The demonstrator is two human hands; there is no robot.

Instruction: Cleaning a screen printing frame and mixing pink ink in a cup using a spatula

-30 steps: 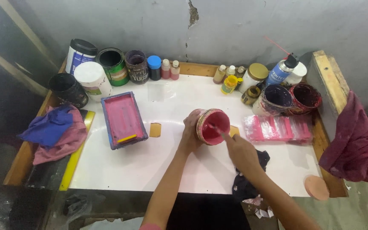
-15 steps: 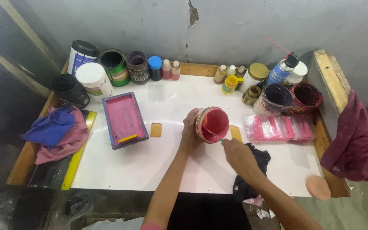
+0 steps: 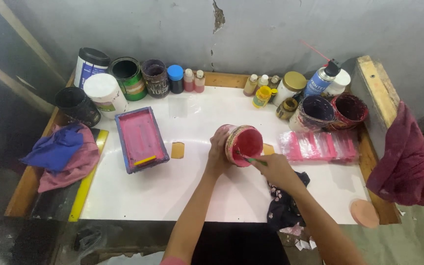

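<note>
My left hand grips the side of a small round pot of red paint, tilted so its open mouth faces me, on the white table top. My right hand holds a thin green-handled stick whose tip is inside the pot's red paint. A dark patterned cloth lies under my right forearm at the table's front edge.
A rectangular blue-rimmed tray with pink paint lies left of the pot, a small tan card between them. Jars, cans and bottles line the back wall. Pink plastic packets lie right; rags left; a maroon cloth hangs right.
My right hand drew back from the pot toward me, then returned; the stick's tip is in the paint again. The pot stays tilted in my left hand.
</note>
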